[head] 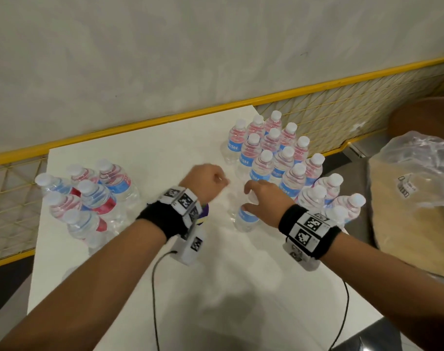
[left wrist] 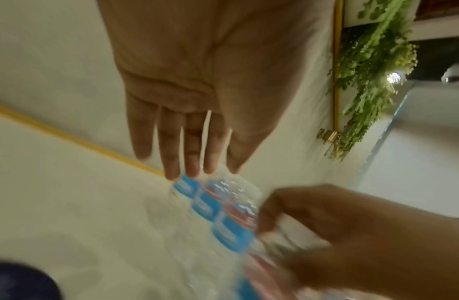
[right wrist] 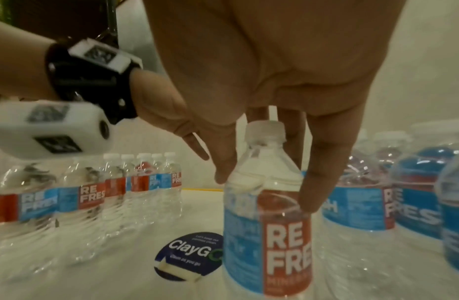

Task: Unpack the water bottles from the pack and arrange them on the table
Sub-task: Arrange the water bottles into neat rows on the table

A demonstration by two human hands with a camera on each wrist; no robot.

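My right hand (head: 260, 196) grips the shoulder of one upright water bottle (head: 246, 219) with a blue and red label, thumb on one side and fingers on the other; the right wrist view shows this bottle (right wrist: 269, 243) standing on the white table (head: 165, 148). Just right of it stand several unpacked bottles (head: 279, 153) in rows. At the table's left, the pack (head: 89, 198) holds several bottles in clear wrap. My left hand (left wrist: 182, 142) hovers between the two groups, fingers straight and holding nothing.
A crumpled clear plastic bag (head: 418, 168) lies on a seat off the table's right edge. A yellow mesh railing (head: 342, 110) runs behind the table. A round blue sticker (right wrist: 189, 257) is on the tabletop. Two black cables (head: 154, 287) hang from my wrists.
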